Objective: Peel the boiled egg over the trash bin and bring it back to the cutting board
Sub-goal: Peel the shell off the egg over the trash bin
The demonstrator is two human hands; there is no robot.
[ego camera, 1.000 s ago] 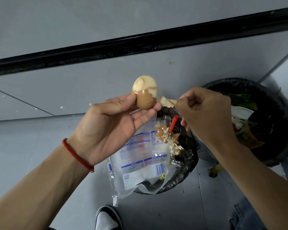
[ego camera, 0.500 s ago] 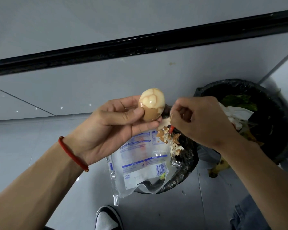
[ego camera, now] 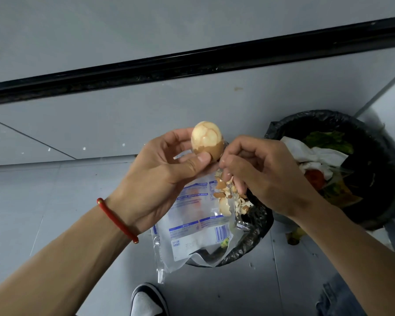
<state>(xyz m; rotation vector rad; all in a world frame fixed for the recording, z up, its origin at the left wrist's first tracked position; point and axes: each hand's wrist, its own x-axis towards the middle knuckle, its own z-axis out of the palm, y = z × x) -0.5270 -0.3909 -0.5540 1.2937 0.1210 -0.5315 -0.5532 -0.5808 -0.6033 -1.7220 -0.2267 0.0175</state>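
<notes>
A boiled egg (ego camera: 206,137) with a marbled, pale peeled top and brown shell still on its lower part is held up in my left hand (ego camera: 160,176), thumb and fingers closed around its bottom. My right hand (ego camera: 265,176) is right beside it, fingertips pinched at the shell edge on the egg's lower right. Both hands hover over a small trash bin lined with a black bag (ego camera: 258,226). Brown shell pieces (ego camera: 226,197) lie on a clear plastic package (ego camera: 192,233) that fills the bin's opening. No cutting board is in view.
A larger black-lined bin (ego camera: 383,179) stands to the right, holding tissue, greens and a tomato piece. Grey floor tiles surround the bins; a black baseboard strip (ego camera: 192,62) runs along the wall. My shoe (ego camera: 146,302) is at the bottom edge.
My right hand pulled a shell piece away, then came back to the egg. The left hand turned the egg and lowered it slightly. More of the peeled top shows.
</notes>
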